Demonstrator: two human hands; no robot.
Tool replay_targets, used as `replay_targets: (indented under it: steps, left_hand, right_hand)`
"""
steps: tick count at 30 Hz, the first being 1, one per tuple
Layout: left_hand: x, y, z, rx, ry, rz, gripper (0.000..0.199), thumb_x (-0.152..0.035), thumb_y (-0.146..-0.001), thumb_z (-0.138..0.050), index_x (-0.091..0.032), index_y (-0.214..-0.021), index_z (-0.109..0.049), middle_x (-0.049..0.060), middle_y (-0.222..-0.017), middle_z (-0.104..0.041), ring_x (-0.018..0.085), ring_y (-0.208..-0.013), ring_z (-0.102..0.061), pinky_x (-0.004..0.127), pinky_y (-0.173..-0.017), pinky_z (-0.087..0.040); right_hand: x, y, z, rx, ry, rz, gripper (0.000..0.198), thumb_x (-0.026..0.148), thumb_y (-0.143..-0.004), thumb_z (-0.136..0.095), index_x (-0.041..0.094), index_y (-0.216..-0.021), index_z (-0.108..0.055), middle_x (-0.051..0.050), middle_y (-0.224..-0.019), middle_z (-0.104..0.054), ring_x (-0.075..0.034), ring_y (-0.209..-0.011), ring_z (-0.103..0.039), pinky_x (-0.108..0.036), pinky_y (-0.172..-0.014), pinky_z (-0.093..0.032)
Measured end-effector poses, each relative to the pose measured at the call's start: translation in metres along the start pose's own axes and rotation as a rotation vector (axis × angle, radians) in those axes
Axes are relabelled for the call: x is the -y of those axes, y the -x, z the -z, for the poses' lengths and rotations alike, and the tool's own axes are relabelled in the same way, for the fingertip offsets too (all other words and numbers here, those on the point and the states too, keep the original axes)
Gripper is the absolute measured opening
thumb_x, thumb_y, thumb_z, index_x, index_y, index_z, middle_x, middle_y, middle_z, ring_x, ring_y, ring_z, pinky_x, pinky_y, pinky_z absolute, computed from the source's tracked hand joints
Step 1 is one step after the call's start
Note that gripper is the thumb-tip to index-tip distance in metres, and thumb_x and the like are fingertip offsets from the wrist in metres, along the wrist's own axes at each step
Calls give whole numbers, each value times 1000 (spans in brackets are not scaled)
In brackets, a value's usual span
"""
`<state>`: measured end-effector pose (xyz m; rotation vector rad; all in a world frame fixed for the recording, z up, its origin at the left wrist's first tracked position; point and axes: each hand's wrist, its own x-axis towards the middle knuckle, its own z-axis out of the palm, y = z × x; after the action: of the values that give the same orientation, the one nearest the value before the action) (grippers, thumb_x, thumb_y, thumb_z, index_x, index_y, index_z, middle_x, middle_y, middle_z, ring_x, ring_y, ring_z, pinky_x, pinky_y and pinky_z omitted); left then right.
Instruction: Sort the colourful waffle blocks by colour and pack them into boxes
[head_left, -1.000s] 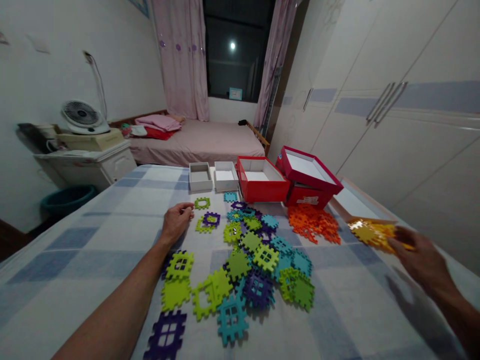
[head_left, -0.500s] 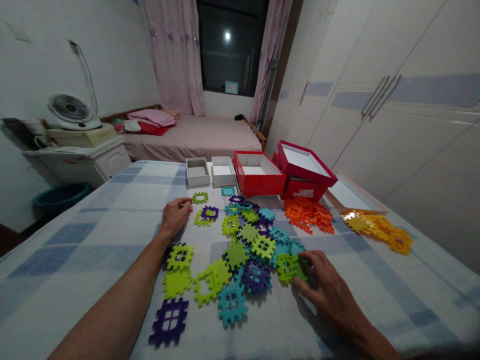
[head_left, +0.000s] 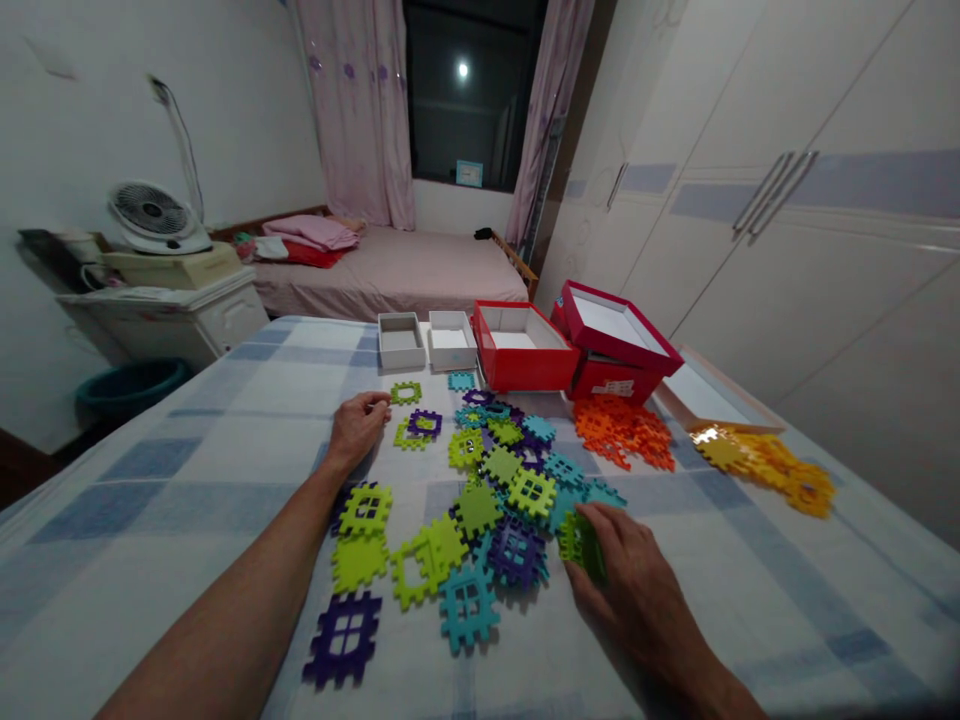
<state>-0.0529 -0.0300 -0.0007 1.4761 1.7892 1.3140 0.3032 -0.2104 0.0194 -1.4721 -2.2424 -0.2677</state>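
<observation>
My right hand (head_left: 626,560) grips green interlocking tiles (head_left: 571,538) at the right side of the pile, thumb below and fingers above. The tiles are tilted up, and the fingers partly cover them. My left hand (head_left: 360,428) rests on the cloth, fingers loosely bent and a little apart, with nothing visible in it. Its fingertips are close to a green frame tile (head_left: 406,393); whether they touch is unclear. Beside it, a purple frame tile (head_left: 425,423) lies over another green one. Between the hands spreads a pile of green, purple and teal tiles, including a purple window tile (head_left: 516,550).
At the table's far side stand two small white boxes (head_left: 400,362), an open red box (head_left: 529,370) and a red box with a tilted lid (head_left: 622,375). Orange tiles (head_left: 622,432) and yellow tiles (head_left: 765,465) lie heaped at right. A purple tile (head_left: 343,640) lies near the front.
My right hand has closed further around the green tiles and tipped them up on edge, moving slightly left. My left hand stays where it was. The view has shifted slightly.
</observation>
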Motion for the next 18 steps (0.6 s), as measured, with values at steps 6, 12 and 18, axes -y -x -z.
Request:
replay_targets:
  steps: [6,12,18]
  left_hand:
    - [-4,2,2,10,-20,-14,37,-34,-71,-50,-12,-95,-68,7,-73,-70,19,-70,-67,27,-67,-50]
    - [-6,3,2,20,-39,-42,37,-34,-71,-49,-12,-93,-68,8,-78,-71,19,-69,-67,26,-66,-50]
    - [-5,2,1,24,-61,-48,35,-33,-72,-48,-14,-92,-68,7,-81,-72,18,-72,-67,26,-68,-50]
  right_hand:
    - [2,-33,22,-79,-200,-130,44,30,-85,-48,17,-126,-40,-11,-120,-50,-21,-112,-49,-35,-95,-44]
    - [26,-75,13,195,-156,-65,47,33,-84,-50,12,-126,-45,-15,-122,-51,-28,-113,-48,-46,-96,-40]
    - [18,-73,-12,203,-187,-34,41,25,-83,-51,14,-122,-50,-14,-116,-54,-26,-107,-49,-45,-93,-41]
